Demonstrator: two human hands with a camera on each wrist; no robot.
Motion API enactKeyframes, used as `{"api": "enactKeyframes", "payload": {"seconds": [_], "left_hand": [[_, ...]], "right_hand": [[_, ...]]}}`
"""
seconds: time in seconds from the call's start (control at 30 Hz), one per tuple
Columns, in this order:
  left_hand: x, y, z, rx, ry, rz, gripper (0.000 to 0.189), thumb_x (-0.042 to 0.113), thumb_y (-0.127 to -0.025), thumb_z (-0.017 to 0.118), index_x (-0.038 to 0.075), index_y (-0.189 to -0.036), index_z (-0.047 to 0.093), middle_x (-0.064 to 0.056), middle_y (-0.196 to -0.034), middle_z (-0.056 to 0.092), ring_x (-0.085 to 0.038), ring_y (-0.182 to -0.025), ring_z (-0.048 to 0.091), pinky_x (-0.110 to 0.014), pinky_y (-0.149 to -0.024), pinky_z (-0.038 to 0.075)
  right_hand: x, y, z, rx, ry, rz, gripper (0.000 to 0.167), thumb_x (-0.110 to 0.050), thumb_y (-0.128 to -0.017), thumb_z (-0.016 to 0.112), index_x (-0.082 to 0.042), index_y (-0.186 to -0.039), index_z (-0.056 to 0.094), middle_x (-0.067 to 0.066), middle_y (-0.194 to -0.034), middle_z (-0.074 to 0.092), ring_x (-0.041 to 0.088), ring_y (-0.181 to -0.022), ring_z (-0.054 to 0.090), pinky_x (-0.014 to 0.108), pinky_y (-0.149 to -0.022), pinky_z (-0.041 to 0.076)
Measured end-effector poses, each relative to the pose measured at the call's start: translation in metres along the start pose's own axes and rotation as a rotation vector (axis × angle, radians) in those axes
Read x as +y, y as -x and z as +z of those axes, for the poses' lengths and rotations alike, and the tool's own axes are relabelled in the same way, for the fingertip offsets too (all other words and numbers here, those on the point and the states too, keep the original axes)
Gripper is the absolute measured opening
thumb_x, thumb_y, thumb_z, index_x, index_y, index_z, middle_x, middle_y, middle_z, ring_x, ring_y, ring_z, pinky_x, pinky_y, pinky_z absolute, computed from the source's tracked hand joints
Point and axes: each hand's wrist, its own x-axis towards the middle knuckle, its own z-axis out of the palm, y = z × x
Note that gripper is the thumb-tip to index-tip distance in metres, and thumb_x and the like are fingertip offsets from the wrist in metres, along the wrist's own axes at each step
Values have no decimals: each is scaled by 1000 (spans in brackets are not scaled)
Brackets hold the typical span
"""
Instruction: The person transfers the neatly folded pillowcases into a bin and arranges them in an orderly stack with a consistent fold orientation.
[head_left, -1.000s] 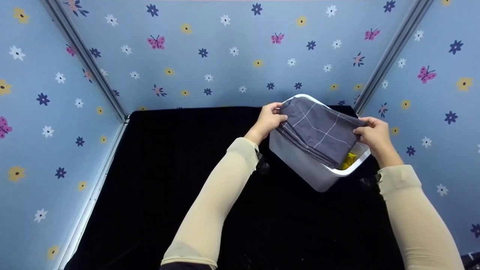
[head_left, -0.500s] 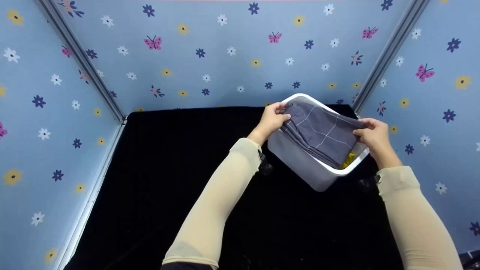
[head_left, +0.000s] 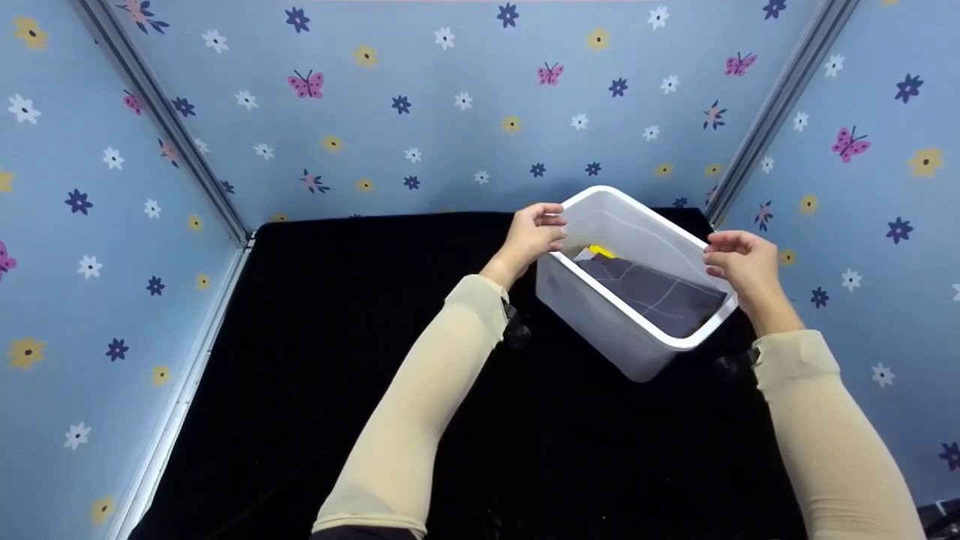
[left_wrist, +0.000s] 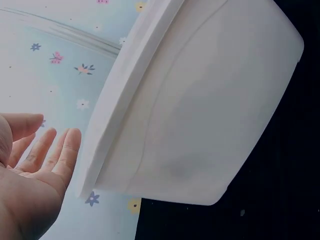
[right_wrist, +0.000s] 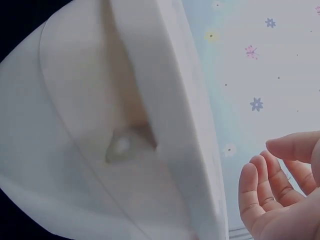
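Observation:
A folded dark grey cloth with thin white lines (head_left: 660,292) lies inside a white plastic bin (head_left: 600,300). Something yellow (head_left: 600,251) shows beside the cloth at the bin's far left; its kind is hidden. My left hand (head_left: 531,238) is by the bin's left rim, its fingers loosely bent and holding nothing. In the left wrist view, the left hand (left_wrist: 40,170) has its palm up and fingers apart. Over the right end of the bin is my right hand (head_left: 746,266), also holding nothing. The right wrist view has the right hand (right_wrist: 280,185) beside the rim, thumb apart from the fingers.
Black cloth (head_left: 360,360) covers the table, and the bin stands on its back right part. Blue walls with flowers and butterflies (head_left: 450,97) close off the back and both sides. Metal posts (head_left: 787,105) stand at the corners.
Both hands have let go of the grey cloth, which has dropped from rim height down into the bin. The left hand has shifted slightly left, and yellow now shows at the far left.

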Motion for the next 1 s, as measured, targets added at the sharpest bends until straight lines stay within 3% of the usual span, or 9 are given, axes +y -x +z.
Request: {"api": "enactKeyframes", "payload": {"seconds": [0.33,0.53,0.67,0.8,1.0], "left_hand": [[-1,3,-26,23,23,-11,45,-11,-99,62,-13,-143,59,-36,-138,65,-43,-115,70,-54,-99,63],[3,7,-42,49,24,-23,42,-10,-100,64,-12,-141,60,-37,-141,64,-50,-125,67,-47,-94,66],[4,10,-53,85,18,-19,38,-9,-99,65,-8,-137,64,-28,-128,71,-36,-108,74,-48,-92,66],[2,12,-63,96,4,-18,36,-7,-99,67,-7,-135,66,-14,-114,72,-19,-91,72,-38,-83,67],[-1,17,-78,105,-7,-14,34,-5,-100,66,-5,-134,66,-16,-116,72,-21,-94,73,-37,-84,67]], "right_hand": [[-12,-3,21,-40,34,-47,30,12,-95,67,-17,-98,73,-9,-81,74,4,-74,69,19,-68,62],[-23,-7,38,-66,103,-62,24,8,-97,69,-15,-104,72,-11,-85,73,5,-79,69,19,-72,62],[-26,-8,49,-80,145,-85,22,4,-98,70,-15,-107,72,-11,-88,73,5,-81,69,19,-73,62],[-28,-8,58,-90,145,-103,22,5,-98,70,-14,-107,72,-11,-87,73,5,-79,69,20,-72,63],[-31,-6,71,-94,155,-128,22,6,-96,70,-14,-105,72,-12,-85,71,5,-78,68,19,-70,62]]}}
